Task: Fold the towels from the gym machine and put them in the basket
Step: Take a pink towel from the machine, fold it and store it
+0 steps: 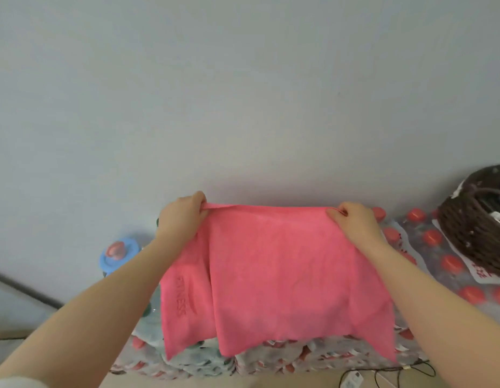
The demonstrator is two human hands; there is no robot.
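A blue-capped water jug [118,254] was noted at far left. The pink towel [271,275] was held up by its top corners, pinched at one by the left hand [181,214] and at the other by the right hand [355,222], hanging over shrink-wrapped red-capped bottles [450,264]. A dark wicker basket [473,228] was seen resting on those bottles at far right.

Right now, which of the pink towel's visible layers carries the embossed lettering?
The under layer of the pink towel, showing at the left below the left hand: lettering runs down it. The front layer, reaching to the right hand, looks plain.
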